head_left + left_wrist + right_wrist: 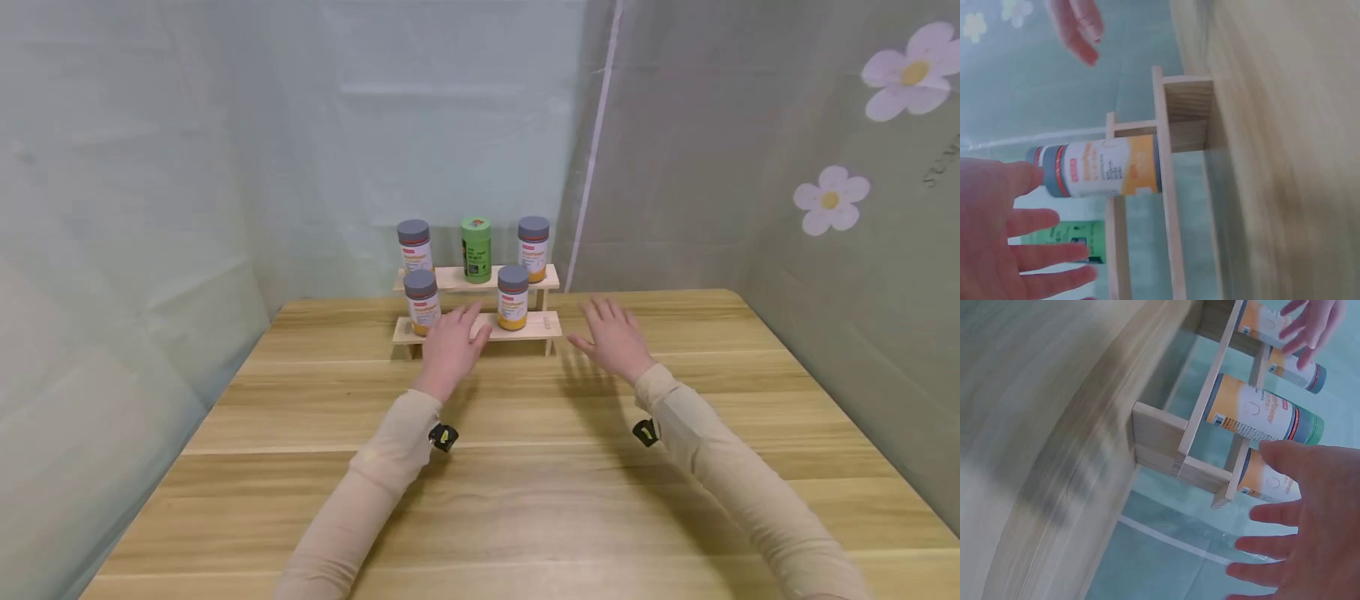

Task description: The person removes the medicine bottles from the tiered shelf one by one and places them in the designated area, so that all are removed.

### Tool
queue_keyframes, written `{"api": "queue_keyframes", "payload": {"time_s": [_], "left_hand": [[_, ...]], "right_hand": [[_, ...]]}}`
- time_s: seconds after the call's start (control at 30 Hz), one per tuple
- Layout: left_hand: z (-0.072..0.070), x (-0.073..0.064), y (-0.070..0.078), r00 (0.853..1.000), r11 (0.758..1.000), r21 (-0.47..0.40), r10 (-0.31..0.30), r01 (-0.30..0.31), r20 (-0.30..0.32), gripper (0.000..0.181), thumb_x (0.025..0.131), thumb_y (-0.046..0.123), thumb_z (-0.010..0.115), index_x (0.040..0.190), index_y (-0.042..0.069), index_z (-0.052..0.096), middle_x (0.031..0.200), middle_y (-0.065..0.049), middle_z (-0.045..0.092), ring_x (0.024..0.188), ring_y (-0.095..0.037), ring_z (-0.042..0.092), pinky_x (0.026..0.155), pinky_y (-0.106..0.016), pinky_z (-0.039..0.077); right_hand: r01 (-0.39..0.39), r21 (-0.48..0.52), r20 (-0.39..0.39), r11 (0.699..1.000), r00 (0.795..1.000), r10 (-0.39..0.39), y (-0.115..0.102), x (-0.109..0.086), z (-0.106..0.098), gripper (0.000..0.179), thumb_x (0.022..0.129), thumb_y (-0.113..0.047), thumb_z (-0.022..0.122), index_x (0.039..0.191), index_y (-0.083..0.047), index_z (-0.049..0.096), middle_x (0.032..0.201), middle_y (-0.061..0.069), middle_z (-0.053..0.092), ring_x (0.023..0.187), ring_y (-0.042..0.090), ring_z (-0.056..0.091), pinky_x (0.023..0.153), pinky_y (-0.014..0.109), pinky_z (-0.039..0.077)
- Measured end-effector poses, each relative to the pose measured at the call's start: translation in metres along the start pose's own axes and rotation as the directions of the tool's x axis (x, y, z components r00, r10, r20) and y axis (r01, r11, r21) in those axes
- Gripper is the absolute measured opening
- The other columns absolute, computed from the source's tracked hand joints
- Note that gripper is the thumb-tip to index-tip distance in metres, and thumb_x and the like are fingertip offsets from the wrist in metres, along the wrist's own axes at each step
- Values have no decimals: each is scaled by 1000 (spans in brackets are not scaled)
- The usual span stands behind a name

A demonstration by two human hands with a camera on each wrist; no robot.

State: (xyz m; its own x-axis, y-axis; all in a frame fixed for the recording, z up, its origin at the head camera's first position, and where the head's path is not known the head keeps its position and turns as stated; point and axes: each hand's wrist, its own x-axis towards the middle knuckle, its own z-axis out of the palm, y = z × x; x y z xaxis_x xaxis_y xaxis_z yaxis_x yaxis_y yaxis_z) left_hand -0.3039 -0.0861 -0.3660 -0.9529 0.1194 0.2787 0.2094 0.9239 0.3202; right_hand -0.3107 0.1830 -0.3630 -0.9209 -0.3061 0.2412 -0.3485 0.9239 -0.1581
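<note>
A two-tier wooden stand [542, 327] holds several jars with grey lids and white-and-orange labels. On its upper tier, a green jar [476, 252] stands between a left jar [415, 250] and a right jar [533, 248]. A front left jar [422, 307] and a front right jar [513, 300] stand on the lower tier. My left hand [452, 346], fingers spread, is in front of the lower tier and overlaps the front left jar in the head view. My right hand [617, 340] hovers over the table right of the stand, fingers extended. Neither hand holds anything.
The stand sits near the back edge of a wood-grain table [525, 500]. Pale curtains [465, 125] hang behind and on both sides, with printed flowers [831, 200] on the right one. Each wrist has a dark strap-mounted device [443, 437].
</note>
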Motion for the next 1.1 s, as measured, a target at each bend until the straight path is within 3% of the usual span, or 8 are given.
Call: {"api": "queue_keyframes", "payload": {"time_s": [0.13,0.33,0.53,0.63,0.73,0.87,1.0,1.1], "left_hand": [[-8,-3,-4,998,997,-77,-36,32,-56,46,100,46,44,135,19,57,119,-6,69,102,-26,67,80,-43,53],[-15,-4,-18,970,975,-216,-101,52,-221,34,99,39,49,111,14,68,85,-4,72,70,-21,65,60,-35,46],[-17,-3,-45,880,957,-290,-149,14,-451,36,101,36,46,88,10,67,66,-7,68,55,-24,59,50,-31,35],[-19,-4,-63,838,936,-348,-231,53,-495,41,102,37,43,85,8,66,68,-10,68,56,-27,59,51,-33,35],[-20,-3,-81,833,892,-432,-336,132,-440,37,101,37,43,103,6,64,91,-13,70,77,-31,63,65,-40,43],[-18,-2,-102,869,820,-506,-434,270,-240,47,99,34,47,136,6,45,130,-20,51,115,-36,52,94,-50,43],[-10,-1,-118,899,761,-537,-437,364,-11,61,99,32,47,149,5,27,142,-27,41,128,-42,43,106,-55,37],[-5,2,-125,906,736,-551,-411,394,98,64,99,32,45,152,5,23,140,-29,43,126,-44,45,106,-55,38]], "right_hand": [[7,-9,19,1000,1000,-7,-2,1,1,57,97,-38,54,138,1,46,145,26,42,133,46,41,108,64,33],[-2,-6,20,1000,1000,2,-5,1,4,45,96,-32,57,126,1,57,137,25,50,125,44,51,102,61,40],[29,5,-35,1000,999,-29,-9,2,4,36,94,-27,59,117,1,63,125,23,60,110,39,61,90,54,51],[48,16,-88,999,995,-46,-11,4,4,29,93,-23,61,107,1,66,111,20,67,90,34,66,73,45,54],[55,36,-142,998,989,-49,-12,6,3,25,92,-21,62,103,0,67,102,18,69,77,30,65,63,39,52],[53,61,-179,997,983,-41,-14,9,2,26,92,-21,62,107,-1,67,102,18,69,75,31,65,64,41,53],[32,79,-153,996,988,-19,-16,11,2,30,93,-24,61,113,-2,66,109,19,69,84,34,67,71,44,54],[12,104,-116,994,993,0,-18,13,1,33,94,-25,59,117,-1,64,114,20,67,91,36,67,78,47,54]]}}
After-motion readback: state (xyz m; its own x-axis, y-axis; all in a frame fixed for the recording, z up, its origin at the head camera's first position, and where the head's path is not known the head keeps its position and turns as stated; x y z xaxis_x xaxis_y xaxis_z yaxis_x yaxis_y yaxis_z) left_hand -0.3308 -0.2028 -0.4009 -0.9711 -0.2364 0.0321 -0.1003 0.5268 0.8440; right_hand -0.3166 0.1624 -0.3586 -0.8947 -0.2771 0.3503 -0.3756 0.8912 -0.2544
